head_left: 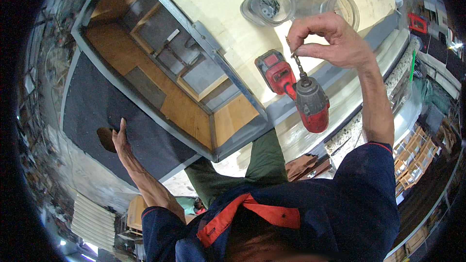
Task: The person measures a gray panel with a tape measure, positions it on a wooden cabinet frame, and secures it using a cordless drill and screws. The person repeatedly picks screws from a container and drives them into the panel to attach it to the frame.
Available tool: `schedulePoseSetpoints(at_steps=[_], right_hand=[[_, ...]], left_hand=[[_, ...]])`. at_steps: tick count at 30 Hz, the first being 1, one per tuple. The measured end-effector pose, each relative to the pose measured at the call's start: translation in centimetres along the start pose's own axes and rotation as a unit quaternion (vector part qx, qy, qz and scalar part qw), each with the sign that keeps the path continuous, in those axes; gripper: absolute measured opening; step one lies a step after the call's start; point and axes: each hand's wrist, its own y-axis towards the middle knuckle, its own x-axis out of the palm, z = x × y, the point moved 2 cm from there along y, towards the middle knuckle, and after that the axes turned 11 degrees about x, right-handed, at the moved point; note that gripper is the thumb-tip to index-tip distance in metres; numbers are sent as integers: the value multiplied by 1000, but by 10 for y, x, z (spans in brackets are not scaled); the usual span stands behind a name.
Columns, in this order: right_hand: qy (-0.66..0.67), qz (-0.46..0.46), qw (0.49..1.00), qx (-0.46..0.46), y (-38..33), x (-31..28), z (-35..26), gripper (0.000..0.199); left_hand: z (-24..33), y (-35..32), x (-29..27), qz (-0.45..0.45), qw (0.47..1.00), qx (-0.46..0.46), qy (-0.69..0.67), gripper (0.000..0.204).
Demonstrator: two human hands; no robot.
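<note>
I saw right hand, thumb and index clamped on drill bit, left hand at panel cutout (fingers hidden, couldn't tell)

Drill: red and black plastic, mostly matt. Bit: metal, dull sheen. Jars: clear, glossy, smooth; glass or plastic, can't tell. Pale panel: looks like smooth wood, light sheen. Box interior: brown wood, smooth. Dark side: matt, cloth-like. Shirt, trousers: matt cloth.
</note>
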Motion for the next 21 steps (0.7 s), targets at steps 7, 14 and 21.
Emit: schedulePoseSetpoints(at_steps=[7,14,21], right_hand=[[62,255,965,30,-70,9,56,24],[-19,215,948,234,-123,147,126,64],[-146,481,821,271,-81,186,147,54]], left_hand=[[8,-3,3,18,999,-16,46,72],[25,-17,4,61,985,-10,164,100],[17,-11,5,29,999,-43,10,73]])
